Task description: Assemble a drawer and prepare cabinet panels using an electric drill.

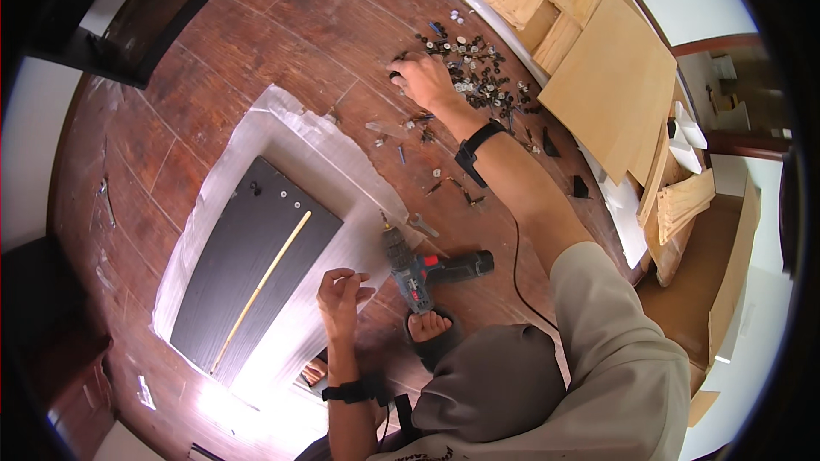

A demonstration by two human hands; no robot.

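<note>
My right hand (424,84) reaches forward at the left edge of a loose pile of small hardware (483,77). Its fingers close on a small black round piece (395,74), whose exact kind I cannot make out. Nearer, my left hand (342,294) hovers with loosely curled fingers, a gap by the thumb and nothing visible in it. A dark panel (231,265) lies beside it on a white foam sheet (265,132). On the panel are a long thin yellow strip (265,286), two white round pieces (290,199) and small black pieces (254,188).
A cordless drill (418,269) lies right of my left hand, near a wrench (423,224) and my foot (430,326). Plywood boards (615,85) are stacked at the right beside an open cardboard box (683,299). A black frame (111,55) stands far left on the wooden floor (333,17).
</note>
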